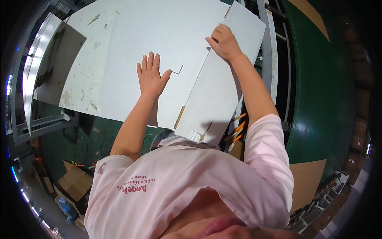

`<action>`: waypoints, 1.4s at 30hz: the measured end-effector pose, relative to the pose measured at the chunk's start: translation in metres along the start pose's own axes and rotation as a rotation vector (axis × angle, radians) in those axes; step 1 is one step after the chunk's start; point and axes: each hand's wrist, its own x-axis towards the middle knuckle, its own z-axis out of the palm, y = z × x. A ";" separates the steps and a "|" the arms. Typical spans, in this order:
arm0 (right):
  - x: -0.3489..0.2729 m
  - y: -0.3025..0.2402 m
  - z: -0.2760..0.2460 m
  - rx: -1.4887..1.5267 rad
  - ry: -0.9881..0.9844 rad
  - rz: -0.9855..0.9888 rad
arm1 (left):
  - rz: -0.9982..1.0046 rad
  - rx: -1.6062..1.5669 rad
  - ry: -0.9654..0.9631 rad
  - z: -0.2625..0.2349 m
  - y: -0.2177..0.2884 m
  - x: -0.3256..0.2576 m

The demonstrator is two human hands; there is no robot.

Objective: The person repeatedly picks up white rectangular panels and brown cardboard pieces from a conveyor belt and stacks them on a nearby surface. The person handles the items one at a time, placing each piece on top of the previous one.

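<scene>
A large white sheet of cardboard (159, 30) lies flat in front of me, with a long narrow white flap (215, 85) along its right side. Brown edges show at both ends of the seam between them. My left hand (151, 77) rests palm down on the sheet, fingers stretched out and spread. Beside its thumb tip is a thin dark L-shaped line (180, 71); whether it is a slit or a loose piece, I cannot tell. At the far part of the seam, my right hand (226, 43) is closed with curled fingers against the flap. Whatever those fingers may hold is hidden.
The white tabletop (85, 65) under the sheet is scuffed, with a raised panel (59, 55) at its left. A metal frame rail (270, 51) and a green surface (318, 111) lie to the right. Orange strips (238, 127) are near my right elbow; cardboard boxes (75, 181) stand lower left.
</scene>
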 end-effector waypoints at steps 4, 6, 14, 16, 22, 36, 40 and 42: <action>0.021 0.001 -0.034 -0.036 0.111 0.034 | -0.028 0.009 -0.054 -0.005 0.000 -0.002; 0.005 0.008 -0.039 -0.020 0.219 0.181 | -0.052 0.031 -0.069 -0.007 0.000 -0.005; -0.033 0.012 0.035 -0.119 0.105 0.297 | -0.073 0.064 -0.076 -0.001 0.002 -0.003; -0.028 0.011 0.018 -0.308 0.267 0.336 | -0.075 0.055 -0.052 -0.003 0.002 -0.001; -0.090 -0.028 -0.027 -0.215 0.259 1.375 | -0.123 0.038 -0.036 -0.006 0.001 -0.011; -0.063 -0.015 0.010 -0.287 0.045 1.322 | 0.570 -0.514 -0.277 -0.050 0.009 -0.139; -0.063 -0.021 0.006 -0.277 0.103 1.304 | 0.689 -0.360 -0.255 -0.046 0.019 -0.137; -0.070 -0.022 0.006 -0.299 0.118 1.280 | 0.735 -0.305 -0.262 -0.042 0.021 -0.139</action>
